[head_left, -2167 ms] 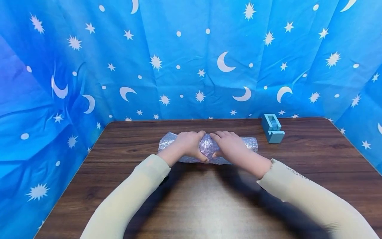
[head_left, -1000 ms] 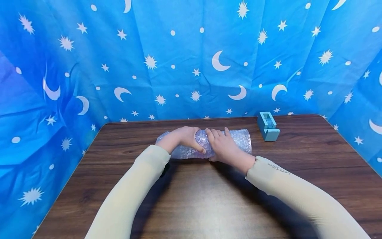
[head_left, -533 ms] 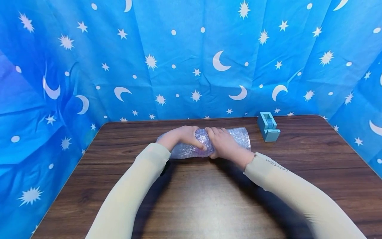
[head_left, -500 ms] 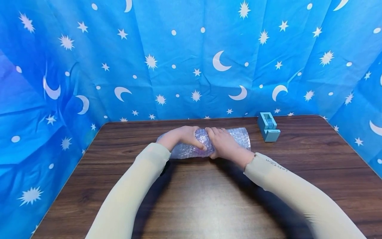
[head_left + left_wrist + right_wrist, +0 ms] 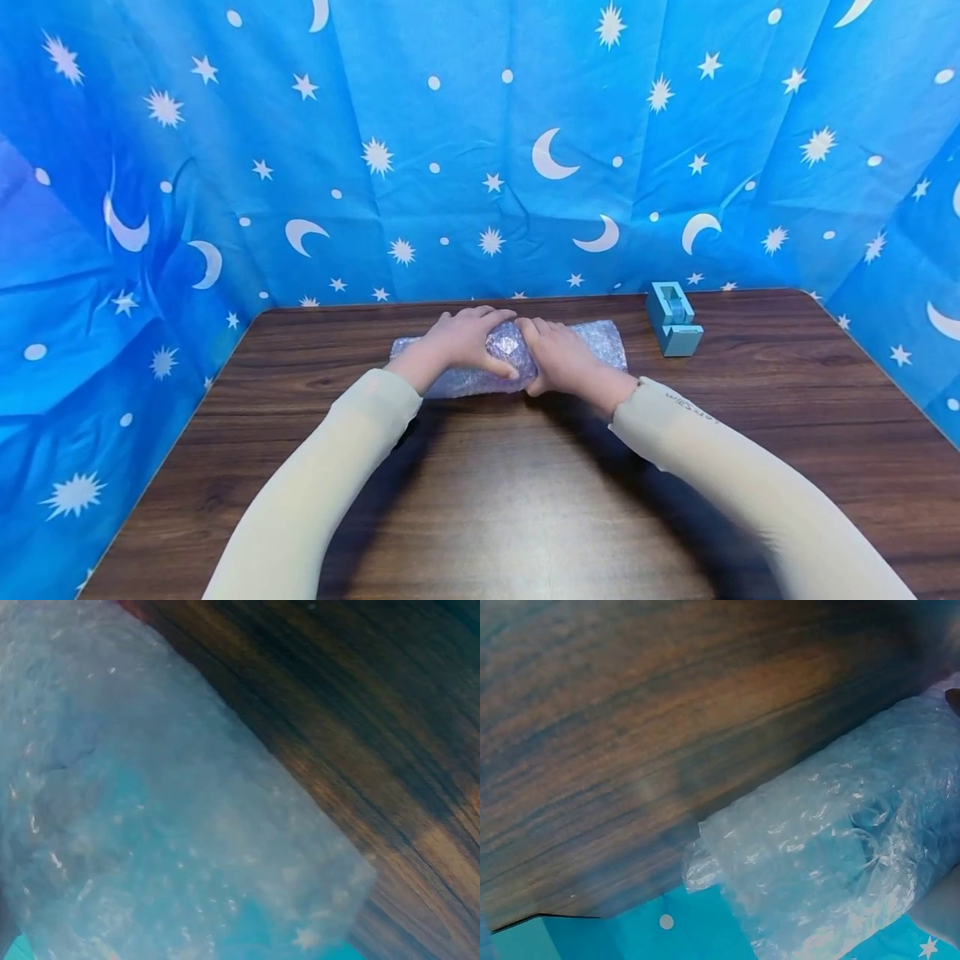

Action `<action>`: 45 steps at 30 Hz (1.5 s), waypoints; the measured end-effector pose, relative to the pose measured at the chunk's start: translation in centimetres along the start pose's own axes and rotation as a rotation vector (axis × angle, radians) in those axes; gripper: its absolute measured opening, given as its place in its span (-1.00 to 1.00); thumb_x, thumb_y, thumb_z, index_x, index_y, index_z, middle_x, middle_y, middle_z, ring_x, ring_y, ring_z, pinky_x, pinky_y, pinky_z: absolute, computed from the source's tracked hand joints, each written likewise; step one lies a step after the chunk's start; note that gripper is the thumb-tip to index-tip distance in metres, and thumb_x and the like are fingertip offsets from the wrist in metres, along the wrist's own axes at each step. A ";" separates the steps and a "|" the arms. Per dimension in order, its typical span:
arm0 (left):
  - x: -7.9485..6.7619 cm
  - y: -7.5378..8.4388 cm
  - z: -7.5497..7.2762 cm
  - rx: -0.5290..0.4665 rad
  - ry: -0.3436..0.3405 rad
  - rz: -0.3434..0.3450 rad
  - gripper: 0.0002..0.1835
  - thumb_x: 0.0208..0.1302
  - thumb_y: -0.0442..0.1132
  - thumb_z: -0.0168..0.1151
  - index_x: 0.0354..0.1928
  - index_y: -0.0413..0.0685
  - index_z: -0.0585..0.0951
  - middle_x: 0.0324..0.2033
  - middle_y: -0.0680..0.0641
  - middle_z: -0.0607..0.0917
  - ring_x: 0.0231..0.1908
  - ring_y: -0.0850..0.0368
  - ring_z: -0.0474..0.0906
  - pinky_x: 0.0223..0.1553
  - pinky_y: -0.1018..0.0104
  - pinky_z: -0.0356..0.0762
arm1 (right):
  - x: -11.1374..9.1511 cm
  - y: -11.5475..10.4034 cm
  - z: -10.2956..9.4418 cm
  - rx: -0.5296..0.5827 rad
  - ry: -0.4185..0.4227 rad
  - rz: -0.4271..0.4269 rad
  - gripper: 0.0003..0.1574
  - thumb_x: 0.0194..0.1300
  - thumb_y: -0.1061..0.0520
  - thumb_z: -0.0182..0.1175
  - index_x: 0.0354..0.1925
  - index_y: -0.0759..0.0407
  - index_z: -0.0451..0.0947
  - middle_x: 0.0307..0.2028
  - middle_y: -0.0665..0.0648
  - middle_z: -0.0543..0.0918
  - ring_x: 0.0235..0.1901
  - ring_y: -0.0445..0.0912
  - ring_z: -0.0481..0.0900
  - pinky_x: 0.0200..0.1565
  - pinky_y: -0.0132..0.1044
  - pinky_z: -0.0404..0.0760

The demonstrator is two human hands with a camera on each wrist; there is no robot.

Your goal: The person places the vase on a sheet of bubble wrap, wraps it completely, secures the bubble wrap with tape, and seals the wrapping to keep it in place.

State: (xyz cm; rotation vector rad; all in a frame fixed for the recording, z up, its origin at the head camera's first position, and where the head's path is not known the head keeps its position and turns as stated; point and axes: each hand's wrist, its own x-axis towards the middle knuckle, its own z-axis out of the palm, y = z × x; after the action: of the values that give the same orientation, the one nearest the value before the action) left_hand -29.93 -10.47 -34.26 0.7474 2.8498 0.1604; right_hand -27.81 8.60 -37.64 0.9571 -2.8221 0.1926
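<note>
Left hand: my left hand (image 5: pixel 465 342) lies over the left half of the roll (image 5: pixel 508 360), fingers curled over its top and thumb down the near side, gripping it.
Right hand: my right hand (image 5: pixel 561 357) grips the roll just right of the middle, fingers curled over the top, thumb toward me. The two hands sit side by side, nearly touching at the fingertips.
Roll: a bundle of bubble wrap lying lengthwise across the surface (image 5: pixel 525 500), toward its far edge, one end sticking out past each hand. What is inside I cannot tell.
Left wrist view: the wrap (image 5: pixel 150 825) fills most of the picture, with wood grain beside it; my fingers do not show.
Right wrist view: the right end of the roll (image 5: pixel 840 855) rests on the wood, its open end crumpled.
Sleeves: pale yellow, down to both wrists (image 5: pixel 360 433).
Tape dispenser: a small blue tape dispenser (image 5: pixel 673 319) stands on the surface to the right of the roll, apart from it, near the back edge.
Backdrop: blue cloth (image 5: pixel 480 150) with white moons and stars hangs around the surface on three sides.
</note>
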 end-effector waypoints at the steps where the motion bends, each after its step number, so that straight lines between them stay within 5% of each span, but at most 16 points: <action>1: -0.2 0.0 0.1 0.009 0.014 0.005 0.15 0.04 0.38 0.46 0.61 0.18 0.15 0.56 -0.15 0.29 0.55 -0.21 0.22 0.48 -0.49 0.09 | 0.1 0.0 -0.1 0.004 -0.006 -0.002 0.23 -0.15 -0.04 0.64 0.35 0.45 0.28 0.17 0.41 0.60 0.13 0.22 0.64 0.28 0.07 0.60; 14: -1.9 0.0 1.5 0.182 0.151 0.083 0.36 -0.14 0.38 0.58 0.64 0.18 0.03 0.55 -0.23 0.26 0.55 -0.24 0.19 0.45 -0.53 0.08 | 1.1 0.8 -0.7 0.080 -0.116 0.030 0.27 -0.08 -0.04 0.62 0.40 0.44 0.20 0.22 0.40 0.58 0.18 0.21 0.62 0.30 0.07 0.60; 23: -2.2 -0.6 2.7 0.203 0.195 0.078 0.42 -0.18 0.43 0.57 0.65 0.22 -0.05 0.56 -0.24 0.23 0.56 -0.24 0.16 0.46 -0.54 0.05 | 2.0 1.3 -0.8 0.127 -0.213 0.046 0.19 -0.04 -0.06 0.59 0.36 0.40 0.21 0.19 0.39 0.59 0.16 0.20 0.64 0.28 0.07 0.62; 33: -1.6 0.9 2.8 0.267 0.256 0.052 0.39 -0.17 0.47 0.53 0.58 -0.16 0.12 0.55 -0.26 0.28 0.55 -0.20 0.20 0.49 -0.46 0.09 | 3.1 1.8 -1.4 0.162 -0.261 0.057 0.09 -0.08 -0.02 0.58 0.26 0.40 0.27 0.11 0.38 0.65 0.10 0.19 0.67 0.22 0.04 0.64; 45: -1.1 0.9 3.7 0.282 0.332 0.026 0.39 -0.18 0.48 0.53 0.63 0.12 0.04 0.55 -0.29 0.22 0.55 -0.26 0.18 0.47 -0.53 0.05 | 4.4 2.7 -2.1 0.267 -0.438 0.107 0.34 0.11 -0.03 0.48 0.52 0.50 -0.08 0.38 0.46 0.43 0.34 0.20 0.50 0.43 0.00 0.47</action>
State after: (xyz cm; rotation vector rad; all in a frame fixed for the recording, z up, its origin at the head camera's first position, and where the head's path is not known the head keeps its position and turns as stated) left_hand -27.79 -10.00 -37.61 0.8835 3.2232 -0.1305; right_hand -32.71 8.50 -34.96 1.0047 -3.3177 0.4309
